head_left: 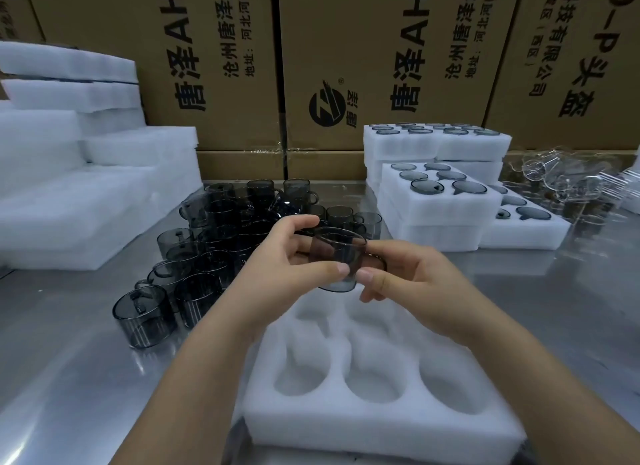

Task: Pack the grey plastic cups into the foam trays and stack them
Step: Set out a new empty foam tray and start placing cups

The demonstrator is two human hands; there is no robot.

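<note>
The head-worn camera looks forward and down, close above the foam tray (381,426).

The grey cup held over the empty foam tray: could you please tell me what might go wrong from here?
The grey cup is only pinched by the fingertips of the left hand and right hand, so it might slip onto the foam tray. The left forearm passes close to the loose cups and could knock them over.
</note>
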